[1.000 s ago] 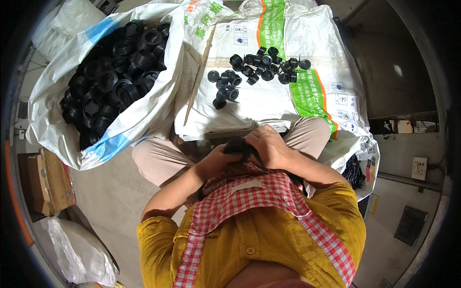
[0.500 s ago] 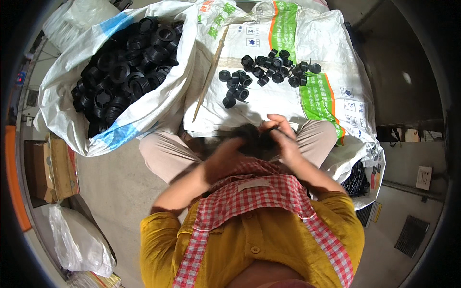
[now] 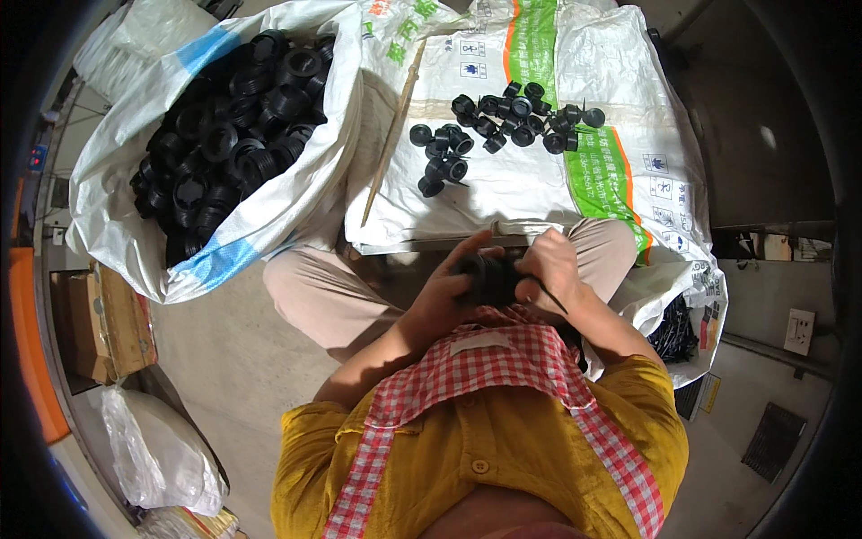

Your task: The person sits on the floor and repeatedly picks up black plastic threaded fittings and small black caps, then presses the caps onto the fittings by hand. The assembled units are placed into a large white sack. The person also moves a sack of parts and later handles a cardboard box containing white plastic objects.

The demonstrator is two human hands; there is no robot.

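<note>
Head view: the person is sitting with both knees spread, working over the lap just off the near edge of the counter [image 3: 422,244].
Left hand [image 3: 443,286]: its grip is curling around a black round plastic piece [image 3: 489,277], thumb and fingers spreading along its side.
Right hand [image 3: 552,268]: its fingers are bending in at the piece's right side; a thin dark strip [image 3: 549,295] is jutting out below them, and whether this grip is pinching it I cannot tell.
Black piece: it is sitting between the two hands, above the lap, its details blurring in shadow.
Small black plastic caps: a wider cluster [image 3: 522,108] and a smaller one [image 3: 461,142] are lying mid-counter, apart from every edge; white sheeting is showing between them and the near edge.
Thin tan wooden stick [image 3: 393,135]: it is slanting left of the caps.
Left edge: a white woven sack with blue bands [image 3: 328,180] is standing open alongside, holding black ribbed plastic rings [image 3: 254,163].
Right side: another white sack [image 3: 642,301] is holding thin black pieces [image 3: 673,334].
Printing: the white woven sheeting [image 3: 485,202] is carrying a green, orange-edged band with pale characters, boxed pictograms, and green and red characters.
</note>
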